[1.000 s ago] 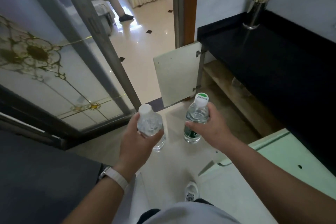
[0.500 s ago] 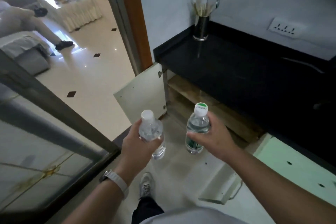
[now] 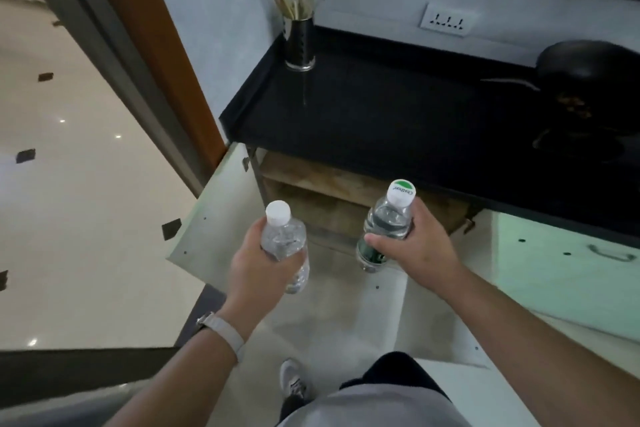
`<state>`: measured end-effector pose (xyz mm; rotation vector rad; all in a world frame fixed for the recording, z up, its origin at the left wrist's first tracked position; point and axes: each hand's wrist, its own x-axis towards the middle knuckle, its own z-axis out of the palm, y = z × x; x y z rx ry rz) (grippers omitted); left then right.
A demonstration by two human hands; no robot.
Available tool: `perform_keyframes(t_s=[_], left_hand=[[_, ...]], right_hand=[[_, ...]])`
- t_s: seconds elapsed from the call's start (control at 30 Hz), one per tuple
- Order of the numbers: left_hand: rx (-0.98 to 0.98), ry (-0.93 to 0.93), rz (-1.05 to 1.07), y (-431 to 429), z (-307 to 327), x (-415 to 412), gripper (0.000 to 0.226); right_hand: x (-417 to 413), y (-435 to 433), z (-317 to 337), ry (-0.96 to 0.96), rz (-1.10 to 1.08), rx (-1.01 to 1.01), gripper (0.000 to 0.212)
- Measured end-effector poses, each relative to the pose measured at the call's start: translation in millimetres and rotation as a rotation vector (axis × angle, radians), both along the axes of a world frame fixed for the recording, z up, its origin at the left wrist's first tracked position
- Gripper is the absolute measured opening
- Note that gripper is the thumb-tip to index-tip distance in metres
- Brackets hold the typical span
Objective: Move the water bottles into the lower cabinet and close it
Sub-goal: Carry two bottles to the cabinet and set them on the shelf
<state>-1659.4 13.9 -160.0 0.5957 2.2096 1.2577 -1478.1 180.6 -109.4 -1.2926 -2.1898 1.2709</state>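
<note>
Bottles (image 3: 284,246) (image 3: 386,224) upright, one gripped per hand (image 3: 258,263) (image 3: 420,246).

— How much of the clear bottle (image 3: 285,239) shows?
— Not all. The left grip (image 3: 256,263) covers its lower left side.
— And the green-label bottle (image 3: 386,218)?
— The right grip (image 3: 420,246) hides one side, and the words on its cap (image 3: 401,191) are too small to read.
— What is inside the lower cabinet (image 3: 332,208)?
— Its back is dark and tucked under the bench (image 3: 381,121).
— The black pan (image 3: 588,62)?
— The picture's edge cuts it off. The pale green door (image 3: 554,270) too. One shoe (image 3: 292,381) is half behind a leg.
</note>
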Motion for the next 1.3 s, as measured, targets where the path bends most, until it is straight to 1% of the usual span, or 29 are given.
perform_keyframes(t_s=[0.1, 0.23, 0.33, 0.4, 0.53, 0.63, 0.73, 0.83, 0.93, 1.07, 1.2, 1.3], left_hand=[[-0.002, -0.037, -0.058, 14, -9, -15, 0.069], [-0.006, -0.073, -0.077, 32, -19, -21, 0.057], [-0.015, -0.077, -0.113, 40, -19, -21, 0.059], [-0.064, -0.068, -0.155, 53, -29, -24, 0.059], [-0.110, -0.054, -0.163, 72, -37, -33, 0.053], [-0.125, -0.039, -0.167, 91, -47, -40, 0.050], [-0.143, -0.033, -0.175, 112, -69, -49, 0.051], [-0.145, -0.047, -0.195, 133, -108, -57, 0.053], [-0.105, -0.052, -0.156, 149, -157, -62, 0.062], [-0.047, -0.077, -0.113, 167, -236, -66, 0.062], [0.025, -0.063, -0.135, 186, -326, -78, 0.063], [0.072, -0.041, -0.141, 200, -376, -90, 0.067]], right_hand=[[-2, -1, -1, -0.011, -0.073, -0.009, 0.050], [-3, 5, -13, -0.021, -0.144, -0.045, 0.055], [-4, 10, -23, -0.007, -0.191, -0.047, 0.054], [-7, 22, -39, -0.003, -0.224, -0.090, 0.054], [-14, 37, -64, -0.016, -0.266, -0.132, 0.056], [-22, 58, -87, -0.035, -0.251, -0.171, 0.062], [-30, 77, -117, -0.062, -0.190, -0.145, 0.064], [-41, 93, -161, -0.081, -0.182, -0.126, 0.067], [-56, 104, -213, -0.059, -0.207, -0.134, 0.069], [-74, 118, -288, -0.024, -0.237, -0.114, 0.067], [-87, 137, -362, 0.024, -0.242, -0.077, 0.065], [-94, 150, -400, 0.082, -0.237, -0.027, 0.062]])
